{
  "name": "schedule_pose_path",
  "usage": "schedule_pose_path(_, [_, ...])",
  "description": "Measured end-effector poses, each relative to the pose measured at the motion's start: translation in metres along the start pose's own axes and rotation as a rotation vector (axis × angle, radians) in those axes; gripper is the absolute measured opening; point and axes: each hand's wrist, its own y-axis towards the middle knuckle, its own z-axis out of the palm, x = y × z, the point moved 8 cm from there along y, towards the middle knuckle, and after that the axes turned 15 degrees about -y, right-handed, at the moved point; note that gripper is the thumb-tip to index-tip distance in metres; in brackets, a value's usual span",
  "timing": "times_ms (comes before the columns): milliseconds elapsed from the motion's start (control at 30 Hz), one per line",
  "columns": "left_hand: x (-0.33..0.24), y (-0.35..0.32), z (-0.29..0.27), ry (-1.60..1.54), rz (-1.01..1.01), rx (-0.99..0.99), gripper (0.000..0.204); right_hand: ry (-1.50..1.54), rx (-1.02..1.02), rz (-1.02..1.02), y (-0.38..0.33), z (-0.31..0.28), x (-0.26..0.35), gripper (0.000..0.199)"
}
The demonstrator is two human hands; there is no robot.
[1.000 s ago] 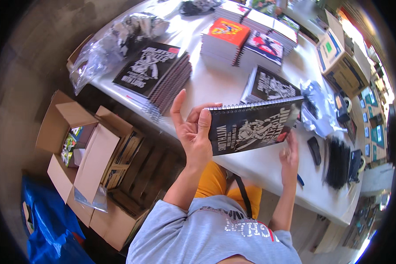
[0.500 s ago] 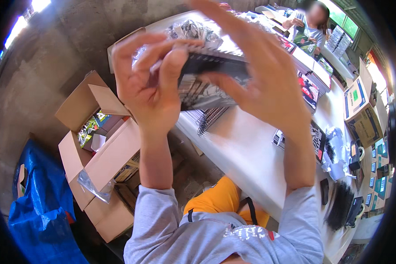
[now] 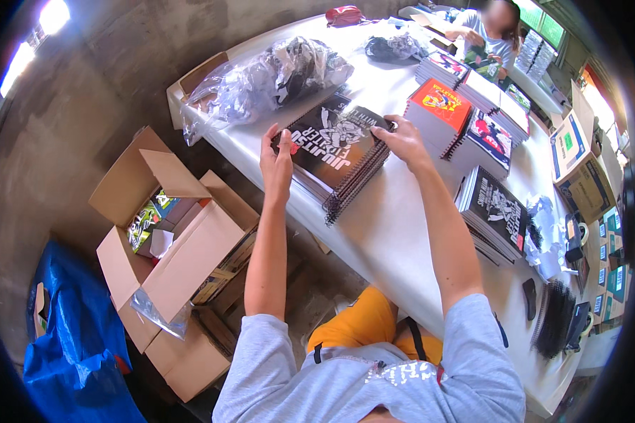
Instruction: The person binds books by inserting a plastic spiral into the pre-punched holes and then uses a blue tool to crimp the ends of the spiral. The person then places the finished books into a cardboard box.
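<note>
Apparently, the black-covered, spiral-bound notebook (image 3: 329,148) is nearly settled on the stack of dark wire-bound notebooks (image 3: 358,182) atop the white table (image 3: 395,236) — the half-curled left hand (image 3: 278,156) and right hand (image 3: 401,139) gripping its opposite edges — with only release seemingly left.

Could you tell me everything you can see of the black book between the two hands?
The black book is closed, with a glossy-looking cover bearing pale lettering, a pale figure and a small red patch. It lies roughly flat on a stack of spiral-bound books at the edge of the white table. The left hand grips its left edge, the right hand its right side. Its own binding is hard to make out.
</note>
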Motion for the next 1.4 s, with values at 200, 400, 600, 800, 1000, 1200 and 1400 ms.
schedule_pose_path(200, [0.019,0.010,-0.002,-0.132,0.065,-0.188,0.024,-0.111,0.096,0.074,0.007,0.007,-0.003,0.068])
schedule_pose_path(400, [0.037,0.012,0.016,-0.356,-0.027,-0.117,0.016,-0.152,0.069,0.098,-0.001,-0.007,-0.024,0.076])
schedule_pose_path(600, [-0.061,-0.020,-0.043,-0.091,0.462,-0.428,0.030,-0.441,-0.339,0.348,-0.089,-0.141,-0.152,0.066])
schedule_pose_path(800, [-0.143,-0.111,0.039,-0.257,0.905,-0.123,0.030,-0.073,-0.141,0.814,-0.217,-0.154,-0.349,0.059])
schedule_pose_path(1000, [-0.120,-0.181,0.156,-0.317,0.663,0.442,0.041,-0.232,-0.522,0.680,-0.253,-0.191,-0.329,0.051])
schedule_pose_path(1200, [-0.001,-0.231,0.285,0.298,0.317,0.927,0.061,-0.023,-0.510,0.625,-0.235,-0.171,-0.354,0.038])
schedule_pose_path(1400, [0.054,-0.234,0.304,0.730,0.202,0.983,0.076,0.603,-0.586,0.463,-0.255,-0.195,-0.313,0.032])
